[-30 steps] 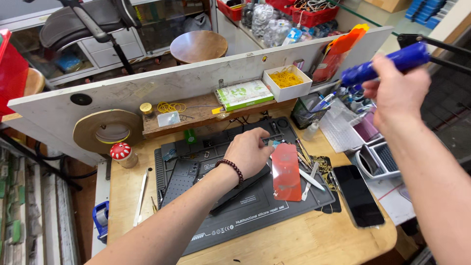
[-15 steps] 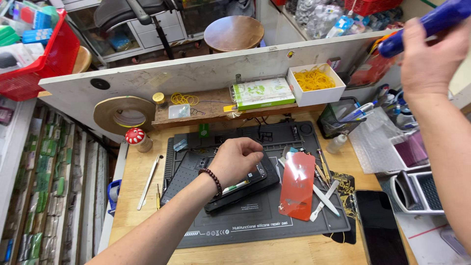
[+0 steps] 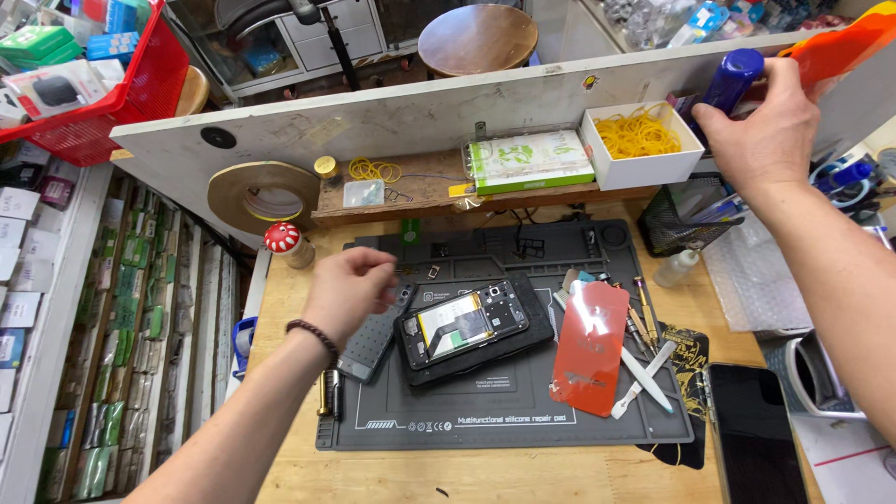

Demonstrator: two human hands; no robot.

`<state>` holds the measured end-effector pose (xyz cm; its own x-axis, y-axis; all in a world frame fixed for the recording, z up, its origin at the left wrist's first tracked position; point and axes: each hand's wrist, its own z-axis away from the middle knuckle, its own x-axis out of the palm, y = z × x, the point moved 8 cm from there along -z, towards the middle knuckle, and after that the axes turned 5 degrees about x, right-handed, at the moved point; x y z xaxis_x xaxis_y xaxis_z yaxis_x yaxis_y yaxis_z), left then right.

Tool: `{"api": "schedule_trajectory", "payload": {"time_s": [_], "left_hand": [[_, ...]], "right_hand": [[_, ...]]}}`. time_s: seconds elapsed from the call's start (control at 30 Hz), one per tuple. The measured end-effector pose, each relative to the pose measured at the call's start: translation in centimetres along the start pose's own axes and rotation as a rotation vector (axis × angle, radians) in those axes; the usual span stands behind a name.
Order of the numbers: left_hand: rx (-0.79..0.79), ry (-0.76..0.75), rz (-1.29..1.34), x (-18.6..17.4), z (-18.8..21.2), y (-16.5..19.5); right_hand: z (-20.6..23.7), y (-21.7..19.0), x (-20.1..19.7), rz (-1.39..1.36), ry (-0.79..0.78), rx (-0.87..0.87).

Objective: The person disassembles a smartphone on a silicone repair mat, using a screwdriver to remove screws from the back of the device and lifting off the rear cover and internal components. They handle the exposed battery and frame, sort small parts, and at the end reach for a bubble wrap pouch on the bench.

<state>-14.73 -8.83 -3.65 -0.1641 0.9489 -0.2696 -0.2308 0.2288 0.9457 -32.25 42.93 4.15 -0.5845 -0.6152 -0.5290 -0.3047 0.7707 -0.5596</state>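
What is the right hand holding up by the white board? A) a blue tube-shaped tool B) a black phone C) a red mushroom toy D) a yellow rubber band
A: the right hand is wrapped around a blue tube-shaped tool at the top edge of the white board.

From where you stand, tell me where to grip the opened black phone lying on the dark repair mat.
Pinch the opened black phone across its two long edges, coming from above. It lies flat, open side up, tilted on a dark pad on the dark repair mat, so top contact would likely press bare parts. The left hand is nearest.
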Motion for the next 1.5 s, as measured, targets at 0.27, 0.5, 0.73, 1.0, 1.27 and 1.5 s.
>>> {"api": "schedule_trajectory", "payload": {"time_s": [0.27,0.5,0.73,1.0,1.27,1.5], "left_hand": [[-0.15,0.199,-0.06,-8.3,0.5,-5.1],[-0.17,0.129,0.021,-5.8,1.6,-5.8],[0.014,-0.074,-0.126,0.9,2.4,-0.6],[0.641,-0.316,-0.715,9.5,8.1,6.2],[0.467,-0.457,-0.857,11.8,8.8,4.2],[0.453,-0.495,-0.857,11.6,9.2,4.1]], "right_hand": [[0.1,-1.3,-0.4,0.144,0.102,-0.093],[1.9,-2.0,-3.3,-0.063,0.005,0.14],[11.3,-2.6,-8.5,0.067,-0.005,0.146],[27.7,-5.6,-7.6,0.084,-0.302,0.662],[31.6,-11.6,-3.8,0.046,-0.589,0.757],[33.1,-12.3,-2.5,0.144,-0.687,0.758]]}}
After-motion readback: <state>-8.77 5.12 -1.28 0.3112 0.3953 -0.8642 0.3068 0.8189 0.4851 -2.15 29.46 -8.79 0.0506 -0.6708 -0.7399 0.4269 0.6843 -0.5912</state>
